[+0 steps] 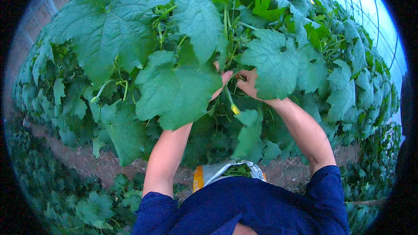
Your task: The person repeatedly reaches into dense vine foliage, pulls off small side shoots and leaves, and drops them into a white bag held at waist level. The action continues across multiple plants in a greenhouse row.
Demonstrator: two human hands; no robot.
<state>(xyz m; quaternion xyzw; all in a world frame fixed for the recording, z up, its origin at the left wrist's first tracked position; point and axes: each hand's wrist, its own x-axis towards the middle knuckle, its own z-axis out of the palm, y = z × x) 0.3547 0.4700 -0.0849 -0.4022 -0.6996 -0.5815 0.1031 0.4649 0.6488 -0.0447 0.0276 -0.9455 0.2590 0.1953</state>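
Observation:
Both hands reach in among the leaves of a climbing vine, probably cucumber or luffa. A broad leaf (178, 88) covers much of my left hand (225, 80); its visible fingers are beside the stems. My right hand (248, 81) is close by on the right, fingers bent at a thin stem or tendril, partly behind another large leaf (272, 62). Whether either hand grips anything is hard to see. Just below and between them hangs a slim green young fruit (229, 95) tipped with a yellow flower (235, 108). A support string (235, 3) runs up above the hands.
An open white and orange sack (198, 178) with green cuttings (238, 170) inside stands against my front. Another young fruit (102, 91) hangs at left. Bare soil (94, 166) runs beneath the vines, with low leafy plants (94, 209) behind. A greenhouse frame (375, 13) curves at upper right.

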